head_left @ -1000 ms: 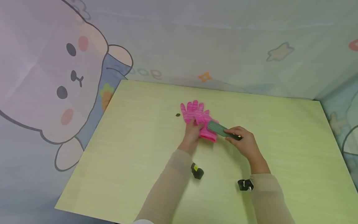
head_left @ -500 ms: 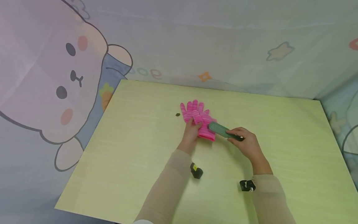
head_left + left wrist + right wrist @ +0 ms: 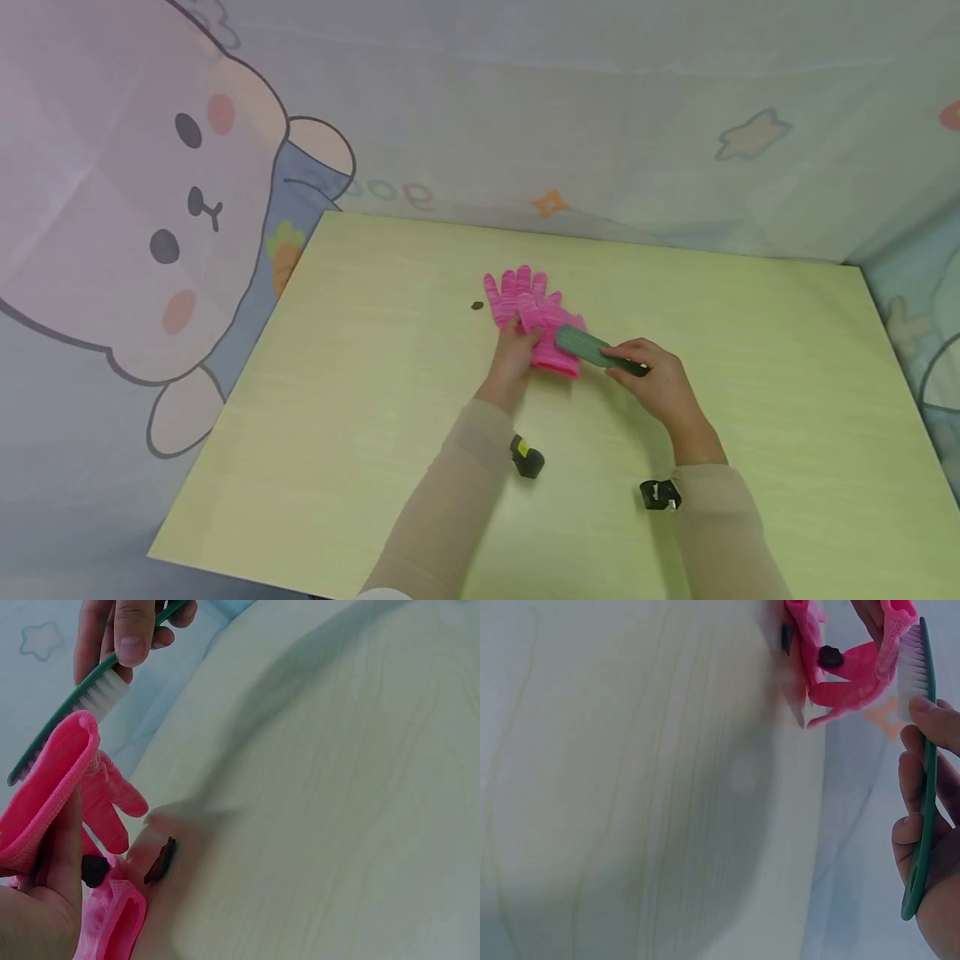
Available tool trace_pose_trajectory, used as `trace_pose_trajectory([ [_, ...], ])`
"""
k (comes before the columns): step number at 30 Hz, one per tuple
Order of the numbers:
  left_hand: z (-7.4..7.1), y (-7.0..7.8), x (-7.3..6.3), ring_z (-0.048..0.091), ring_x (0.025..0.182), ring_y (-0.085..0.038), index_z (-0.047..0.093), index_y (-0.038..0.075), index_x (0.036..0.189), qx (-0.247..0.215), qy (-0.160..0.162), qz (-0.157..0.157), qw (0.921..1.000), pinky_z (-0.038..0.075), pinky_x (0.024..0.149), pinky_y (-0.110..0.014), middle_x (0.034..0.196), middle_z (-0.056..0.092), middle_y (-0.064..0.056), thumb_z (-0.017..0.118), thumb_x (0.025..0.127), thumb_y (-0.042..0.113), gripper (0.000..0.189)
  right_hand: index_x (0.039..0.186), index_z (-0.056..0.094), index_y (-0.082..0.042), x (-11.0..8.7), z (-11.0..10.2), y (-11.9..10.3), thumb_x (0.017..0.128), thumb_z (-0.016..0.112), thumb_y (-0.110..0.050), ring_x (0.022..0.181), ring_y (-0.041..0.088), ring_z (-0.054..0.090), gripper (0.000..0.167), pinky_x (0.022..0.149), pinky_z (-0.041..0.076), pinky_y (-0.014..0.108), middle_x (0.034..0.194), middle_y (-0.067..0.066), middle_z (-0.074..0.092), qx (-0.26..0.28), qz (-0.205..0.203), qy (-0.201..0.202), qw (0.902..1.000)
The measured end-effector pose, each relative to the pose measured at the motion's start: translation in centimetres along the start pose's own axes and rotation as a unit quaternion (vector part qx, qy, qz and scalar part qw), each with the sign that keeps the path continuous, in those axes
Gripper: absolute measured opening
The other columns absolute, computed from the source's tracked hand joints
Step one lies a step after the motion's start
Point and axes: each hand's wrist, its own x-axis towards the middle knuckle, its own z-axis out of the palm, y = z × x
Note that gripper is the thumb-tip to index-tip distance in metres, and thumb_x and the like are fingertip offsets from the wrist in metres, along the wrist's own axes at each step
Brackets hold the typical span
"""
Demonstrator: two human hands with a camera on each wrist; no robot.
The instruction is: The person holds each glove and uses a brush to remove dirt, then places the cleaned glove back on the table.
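Note:
My left hand (image 3: 513, 354) holds up a pink knit glove (image 3: 553, 354) by its cuff side. Beneath it on the table lies a second pink glove (image 3: 510, 292), fingers spread toward the back. A green brush (image 3: 928, 780) with white bristles (image 3: 101, 695) is pinched by its handle in my right hand (image 3: 656, 379). Its bristle side faces the raised glove and meets the fabric near the cuff. The raised glove hides part of the left fingers. A dark lump (image 3: 94, 871) shows among the gloves in both wrist views.
A small dark scrap (image 3: 477, 306) lies on the pale yellow-green table (image 3: 337, 375), left of the gloves. Behind the table hangs a printed cloth (image 3: 525, 108) with a cartoon animal. Each wrist carries a black camera mount.
The brush shifts slightly to the right and then back left along the raised glove, whose cuff moves a little with it. The left hand stays nearly in place.

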Motion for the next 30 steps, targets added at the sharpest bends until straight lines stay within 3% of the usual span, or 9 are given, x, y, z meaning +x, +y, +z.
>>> trace_pose_trajectory([
  [2, -0.08, -0.68, 0.63, 0.050, 0.115, -0.020, 0.033, 0.004, 0.141, -0.009, 0.006, 0.009, 0.9999, 0.041, 0.098, -0.030, 0.131, 0.048, -0.011, 0.049, 0.094, 0.005, 0.050, 0.106, 0.070, -0.007, -0.09, -0.07, 0.04, 0.079, 0.072, -0.004, 0.098, 0.026, 0.056, 0.027, 0.084, 0.047, 0.043, 0.105, 0.008, 0.062, -0.002, 0.000, -0.002, 1.0000],
  [6, -0.05, -0.75, 0.65, 0.054, 0.110, -0.022, 0.034, 0.002, 0.140, -0.023, 0.007, 0.010, 0.9997, 0.045, 0.094, -0.029, 0.126, 0.051, -0.014, 0.049, 0.093, 0.002, 0.048, 0.106, 0.070, -0.008, -0.26, -0.18, 0.26, 0.079, 0.072, -0.005, 0.098, 0.027, 0.056, 0.027, 0.084, 0.048, 0.044, 0.105, 0.008, 0.062, -0.005, 0.003, -0.005, 1.0000],
  [13, -0.05, -0.88, 0.69, 0.047, 0.119, -0.021, 0.035, 0.001, 0.140, 0.007, 0.008, 0.014, 0.9998, 0.039, 0.100, -0.031, 0.135, 0.045, -0.012, 0.050, 0.093, 0.004, 0.049, 0.105, 0.070, -0.008, -0.06, -0.23, 0.07, 0.079, 0.072, -0.005, 0.098, 0.024, 0.056, 0.027, 0.082, 0.048, 0.042, 0.106, 0.007, 0.062, 0.005, 0.009, 0.006, 0.9999],
  [18, 0.36, -0.79, 0.70, 0.046, 0.120, -0.021, 0.033, 0.005, 0.142, 0.023, -0.004, -0.001, 0.9997, 0.038, 0.101, -0.031, 0.138, 0.043, -0.011, 0.051, 0.093, 0.006, 0.052, 0.106, 0.070, -0.008, 0.53, 0.00, -0.47, 0.080, 0.072, -0.007, 0.099, 0.023, 0.056, 0.026, 0.084, 0.048, 0.041, 0.106, 0.006, 0.062, 0.014, 0.004, 0.002, 0.9999],
  [30, -0.07, -0.75, 0.74, 0.041, 0.126, -0.022, 0.022, 0.006, 0.146, -0.015, 0.005, -0.018, 0.9997, 0.034, 0.104, -0.031, 0.144, 0.035, -0.012, 0.050, 0.094, 0.009, 0.059, 0.106, 0.070, -0.008, -0.02, -0.17, -0.01, 0.080, 0.072, -0.006, 0.099, 0.026, 0.055, 0.027, 0.085, 0.047, 0.043, 0.106, 0.008, 0.062, 0.000, 0.004, -0.005, 1.0000],
])
